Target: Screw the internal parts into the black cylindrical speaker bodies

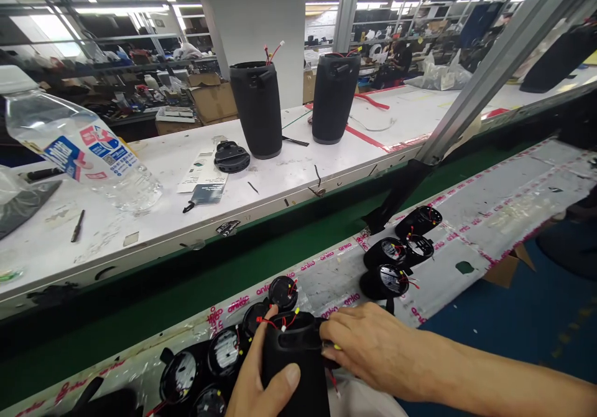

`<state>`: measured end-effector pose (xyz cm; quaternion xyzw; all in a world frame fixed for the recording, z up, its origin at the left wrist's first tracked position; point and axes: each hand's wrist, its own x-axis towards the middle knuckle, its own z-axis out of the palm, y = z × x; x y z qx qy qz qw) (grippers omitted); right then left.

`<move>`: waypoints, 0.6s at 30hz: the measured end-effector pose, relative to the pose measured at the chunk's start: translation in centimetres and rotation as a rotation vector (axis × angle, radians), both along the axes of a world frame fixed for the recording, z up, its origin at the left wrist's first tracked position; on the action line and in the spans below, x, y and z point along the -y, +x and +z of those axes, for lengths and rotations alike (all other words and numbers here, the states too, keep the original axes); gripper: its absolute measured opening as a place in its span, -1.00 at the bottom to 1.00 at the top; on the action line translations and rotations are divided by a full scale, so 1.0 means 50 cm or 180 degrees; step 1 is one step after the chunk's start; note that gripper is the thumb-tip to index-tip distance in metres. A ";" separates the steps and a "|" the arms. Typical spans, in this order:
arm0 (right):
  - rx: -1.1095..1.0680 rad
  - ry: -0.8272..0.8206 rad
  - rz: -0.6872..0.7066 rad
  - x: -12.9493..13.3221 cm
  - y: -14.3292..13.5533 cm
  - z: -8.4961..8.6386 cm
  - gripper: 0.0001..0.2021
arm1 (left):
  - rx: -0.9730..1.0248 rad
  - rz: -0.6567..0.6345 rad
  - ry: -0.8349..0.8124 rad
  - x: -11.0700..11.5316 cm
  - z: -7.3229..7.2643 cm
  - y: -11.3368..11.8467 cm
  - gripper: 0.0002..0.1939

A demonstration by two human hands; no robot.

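My left hand (268, 383) is wrapped round a black cylindrical speaker body (311, 383), held upright at the bottom centre. Red wires with small white, red and yellow connectors (283, 323) stick out of its open top. At the right side of that rim, my right hand (368, 345) has its fingers closed together. A yellow tip shows between those fingers and a red wire (334, 383) hangs below them; the part they grip is mostly hidden. Just left of my left hand, more black speaker units (224, 350) with wires lie close together.
Several speaker units (390, 280) lie on the taped lower bench (326, 283). Two speaker bodies (256, 109) stand on the white upper bench (275, 183), near a black end cap (232, 157), paper tags (209, 191) and a water bottle (93, 149). A slanted metal post (494, 62) crosses at right.
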<state>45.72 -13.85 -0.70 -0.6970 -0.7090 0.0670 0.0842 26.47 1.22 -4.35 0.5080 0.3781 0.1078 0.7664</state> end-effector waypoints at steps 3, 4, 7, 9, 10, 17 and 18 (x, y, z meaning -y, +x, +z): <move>-0.0041 -0.0002 -0.0012 0.000 -0.006 0.014 -0.90 | 0.0269 -0.0017 -0.0329 0.000 -0.001 0.006 0.15; -0.0052 0.0002 0.0002 -0.001 -0.009 0.019 -0.90 | 0.0336 -0.0038 -0.0358 0.000 -0.001 0.007 0.09; 0.0072 0.0017 0.0113 -0.007 -0.019 0.027 -0.87 | 0.0318 -0.0002 -0.0287 -0.001 0.005 0.006 -0.15; 0.0218 0.0005 0.0186 -0.012 -0.024 0.029 -0.87 | 0.0180 0.0090 -0.0244 -0.005 0.009 0.001 -0.19; 0.0261 -0.0014 0.0202 -0.015 -0.026 0.030 -0.87 | 0.0118 0.0102 -0.0153 -0.007 0.011 -0.001 -0.17; 0.0218 -0.0021 0.0274 -0.033 -0.035 0.046 -0.88 | -0.0092 0.0061 0.0561 -0.013 0.012 -0.001 -0.10; 0.0251 -0.0002 0.0292 -0.035 -0.036 0.046 -0.87 | -0.0109 0.0063 0.0565 -0.010 0.013 -0.001 -0.11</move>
